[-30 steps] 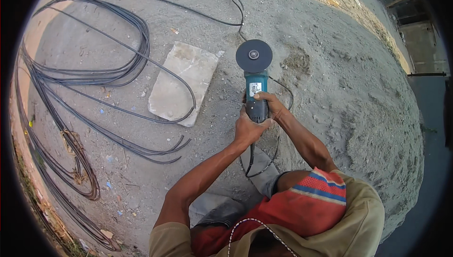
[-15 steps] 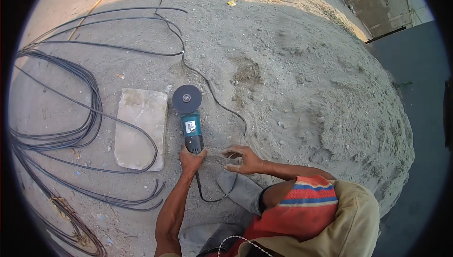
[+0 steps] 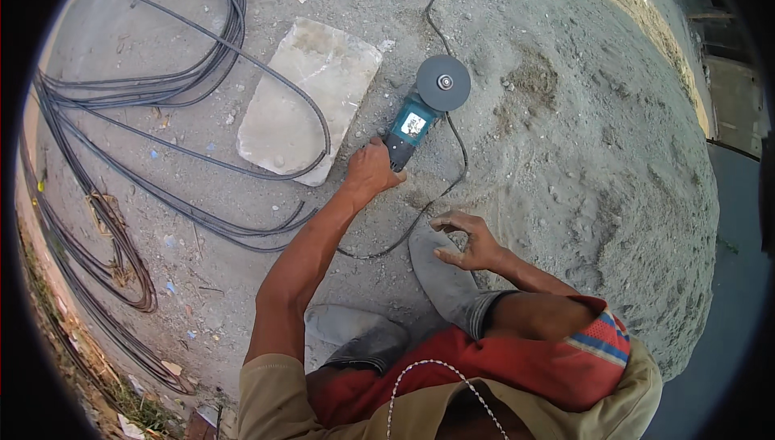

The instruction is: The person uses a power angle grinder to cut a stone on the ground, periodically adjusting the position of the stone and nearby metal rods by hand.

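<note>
Here's the angle grinder (image 3: 412, 123), teal at the middle and dark at the rear, just to the right of the pale slab (image 3: 323, 69), its grey disc (image 3: 458, 89) angled up and away from the slab's right edge. Left hand (image 3: 371, 169) is on it, right beside the slab's near right side, fingers wrapped firmly round the dark rear end! Whether the tool touches the ground, I can't tell. And the right hand (image 3: 468, 240): empty, fingers half curled, a clear gap to the thumb, nearer the person than the slab and off to its right, close above a dusty grey shoe (image 3: 440, 266). A thin black cord (image 3: 464, 157) bends along the ground between that hand and the slab.

The slab lies flat, one long dark strand looping over it; to its left, a whole coil of dark strands (image 3: 236, 24). The floor here is bare ground (image 3: 557, 198), grey, dusty and pebbly, roughest and most lumpy well right of the slab. Far beyond the slab, up to the right, a sunlit strip of ground (image 3: 642, 8), then a smooth blue-grey surface (image 3: 686, 343) along the far right!
</note>
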`<state>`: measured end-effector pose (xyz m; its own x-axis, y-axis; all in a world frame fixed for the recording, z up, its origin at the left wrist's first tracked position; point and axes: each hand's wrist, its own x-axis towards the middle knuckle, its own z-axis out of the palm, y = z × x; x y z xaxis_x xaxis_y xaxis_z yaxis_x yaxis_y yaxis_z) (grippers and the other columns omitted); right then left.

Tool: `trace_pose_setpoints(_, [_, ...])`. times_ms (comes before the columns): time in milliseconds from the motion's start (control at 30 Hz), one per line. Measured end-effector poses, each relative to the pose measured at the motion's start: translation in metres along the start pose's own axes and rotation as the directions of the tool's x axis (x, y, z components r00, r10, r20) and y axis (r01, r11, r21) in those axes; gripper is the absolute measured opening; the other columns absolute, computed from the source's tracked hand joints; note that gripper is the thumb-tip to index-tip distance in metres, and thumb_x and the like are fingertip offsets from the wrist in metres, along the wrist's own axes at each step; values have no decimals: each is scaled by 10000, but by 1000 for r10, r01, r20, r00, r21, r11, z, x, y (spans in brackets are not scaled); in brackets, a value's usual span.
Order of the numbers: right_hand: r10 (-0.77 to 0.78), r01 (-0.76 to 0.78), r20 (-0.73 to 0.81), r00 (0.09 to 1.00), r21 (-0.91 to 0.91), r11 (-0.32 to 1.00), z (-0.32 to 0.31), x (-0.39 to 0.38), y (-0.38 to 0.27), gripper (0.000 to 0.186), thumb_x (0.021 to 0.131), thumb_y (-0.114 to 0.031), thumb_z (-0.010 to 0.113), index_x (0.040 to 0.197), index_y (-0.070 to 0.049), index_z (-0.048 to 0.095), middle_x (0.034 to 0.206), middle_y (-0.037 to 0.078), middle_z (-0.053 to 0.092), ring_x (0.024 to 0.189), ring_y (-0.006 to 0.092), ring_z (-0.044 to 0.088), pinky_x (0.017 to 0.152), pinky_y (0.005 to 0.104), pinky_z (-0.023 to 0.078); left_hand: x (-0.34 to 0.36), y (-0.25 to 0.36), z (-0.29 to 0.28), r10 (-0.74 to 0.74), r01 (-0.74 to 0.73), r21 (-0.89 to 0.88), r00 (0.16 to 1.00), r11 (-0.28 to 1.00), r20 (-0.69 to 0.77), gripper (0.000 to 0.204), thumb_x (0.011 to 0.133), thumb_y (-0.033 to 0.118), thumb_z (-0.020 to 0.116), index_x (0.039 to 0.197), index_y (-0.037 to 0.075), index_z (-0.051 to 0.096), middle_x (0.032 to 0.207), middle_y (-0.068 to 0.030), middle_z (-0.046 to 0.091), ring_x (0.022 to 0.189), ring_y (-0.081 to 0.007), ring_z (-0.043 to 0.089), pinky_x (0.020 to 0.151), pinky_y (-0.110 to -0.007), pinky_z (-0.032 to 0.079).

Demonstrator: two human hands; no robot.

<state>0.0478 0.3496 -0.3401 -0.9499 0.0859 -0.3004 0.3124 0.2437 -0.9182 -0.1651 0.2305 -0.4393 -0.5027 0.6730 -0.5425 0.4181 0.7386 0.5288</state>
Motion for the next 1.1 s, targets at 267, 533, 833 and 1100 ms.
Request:
trace_pose_setpoints(267, [-59,54,-4,998,-346,937,0,13,20,386,733,-215,720,1066,-59,601,964,149,615,860,329,620,738,377,518,7,7,-11,-44,40,38,992,998,120,789,602,452,792,1100,-103,533,1045,-245,637,983,-356,639,847,-411,525])
trace_pose_setpoints(533, [21,-9,32,999,-323,946,17,10,7,343,744,-178,714,1051,-71,604,900,136,620,773,307,638,703,385,534,-10,15,-5,-85,83,112,996,990,15,924,629,488,784,1208,-152,452,1039,-242,639,962,-329,651,807,-395,536])
trace_pose_setpoints(833, [-143,296,406,903,-344,891,67,-24,36,381,758,-290,706,1064,-83,613,982,125,634,874,307,630,723,401,537,-64,17,-4,137,-95,242,977,966,-162,738,732,443,719,1169,-106,489,904,-214,650,908,-323,638,770,-402,506])
trace_pose_setpoints(1100, [-210,246,173,962,-220,944,43,39,-6,244,747,-157,717,955,-51,644,848,126,648,727,298,650,635,341,528,-116,-115,-108,158,-138,89,648,986,-745,167,870,183,567,964,46,568,975,-140,586,923,-321,545,792,-428,395])
